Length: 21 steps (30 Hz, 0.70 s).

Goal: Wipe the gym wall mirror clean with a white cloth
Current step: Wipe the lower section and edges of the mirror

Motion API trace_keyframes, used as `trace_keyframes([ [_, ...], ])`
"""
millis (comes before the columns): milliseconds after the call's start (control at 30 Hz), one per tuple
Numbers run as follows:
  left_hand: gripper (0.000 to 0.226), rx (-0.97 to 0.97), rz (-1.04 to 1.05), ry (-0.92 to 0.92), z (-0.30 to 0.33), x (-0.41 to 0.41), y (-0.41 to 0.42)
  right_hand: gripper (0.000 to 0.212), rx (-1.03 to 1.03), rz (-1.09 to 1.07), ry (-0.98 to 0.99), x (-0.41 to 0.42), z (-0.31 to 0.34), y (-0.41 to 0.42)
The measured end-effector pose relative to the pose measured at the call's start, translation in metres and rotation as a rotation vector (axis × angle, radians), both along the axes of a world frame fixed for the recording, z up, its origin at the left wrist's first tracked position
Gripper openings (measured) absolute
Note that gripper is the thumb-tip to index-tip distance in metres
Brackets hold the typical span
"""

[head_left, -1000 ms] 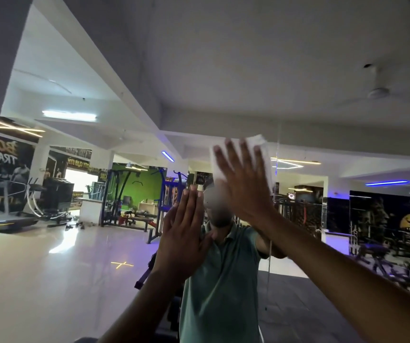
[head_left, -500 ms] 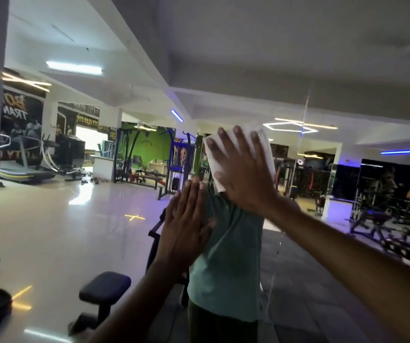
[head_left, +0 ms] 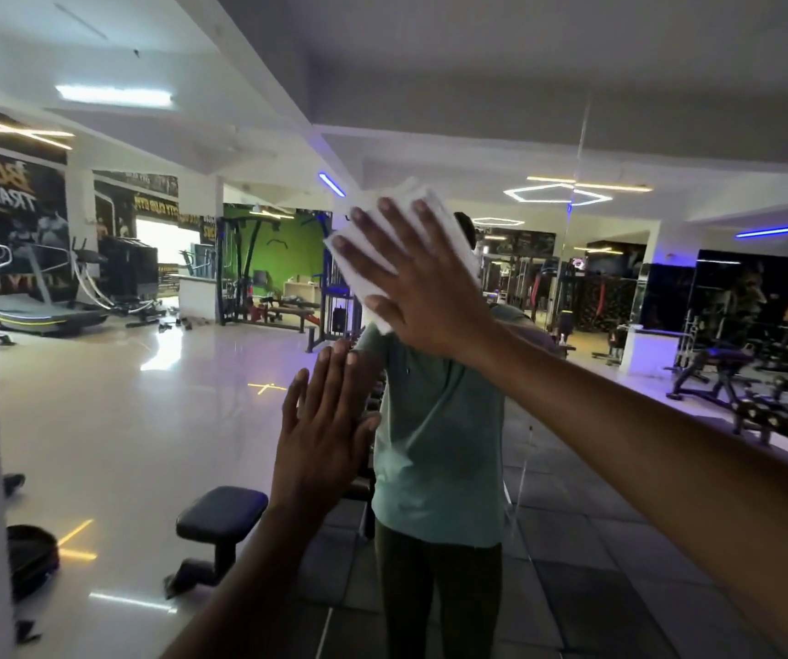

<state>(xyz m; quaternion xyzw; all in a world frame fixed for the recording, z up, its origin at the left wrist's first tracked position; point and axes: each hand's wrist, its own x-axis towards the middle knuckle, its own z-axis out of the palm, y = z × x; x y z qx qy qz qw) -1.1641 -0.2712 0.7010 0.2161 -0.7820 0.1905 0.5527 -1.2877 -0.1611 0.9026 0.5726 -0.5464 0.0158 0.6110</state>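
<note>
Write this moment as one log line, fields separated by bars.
step: wiping | right hand: flat, presses white cloth on mirror | left hand: flat on mirror

Pretty slick gym: glossy pale floor [head_left: 111, 420] bouncing the lights, dark rubber tiles [head_left: 587, 563] on the right. Green wall [head_left: 296, 249] far back behind a cable rack, treadmill [head_left: 44, 316] at left, black padded bench [head_left: 220, 516] up close. White ceiling [head_left: 477, 64] with hexagon lights [head_left: 558, 195] and blue strips.
</note>
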Motion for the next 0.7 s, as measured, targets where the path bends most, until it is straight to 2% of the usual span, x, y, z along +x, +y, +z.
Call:
trace_keyframes([
  [67,0.074,0.001,0.017,-0.017,0.001,0.001,0.003,0.070,-0.049,-0.009,-0.060,-0.028,-0.007,0.032],
  [133,0.074,0.029,0.010,-0.015,0.001,0.000,0.007,0.070,-0.221,-0.035,-0.223,-0.044,-0.022,0.057],
  [200,0.071,0.060,0.000,0.003,0.001,-0.004,0.011,0.071,-0.395,-0.070,-0.399,-0.029,-0.035,0.048],
  [233,0.070,0.068,-0.003,0.003,0.001,-0.006,0.012,0.072,-0.414,-0.062,-0.447,-0.013,-0.040,0.033],
  [267,0.070,0.068,-0.003,-0.003,0.000,-0.006,0.011,0.073,-0.370,-0.026,-0.443,0.003,-0.044,0.016],
  [367,0.070,0.028,0.043,-0.019,-0.002,-0.002,0.006,0.073,-0.139,0.075,-0.257,0.033,-0.045,-0.023],
  [500,0.068,0.001,0.049,-0.036,0.000,0.003,0.008,0.067,-0.035,0.070,-0.103,0.008,-0.041,-0.012],
  [600,0.069,0.034,0.050,-0.033,0.001,0.000,0.014,0.067,-0.122,0.087,-0.209,-0.028,-0.053,0.032],
  [700,0.069,0.069,0.043,-0.023,-0.001,-0.004,0.018,0.064,-0.392,0.006,-0.429,-0.056,-0.079,0.069],
])
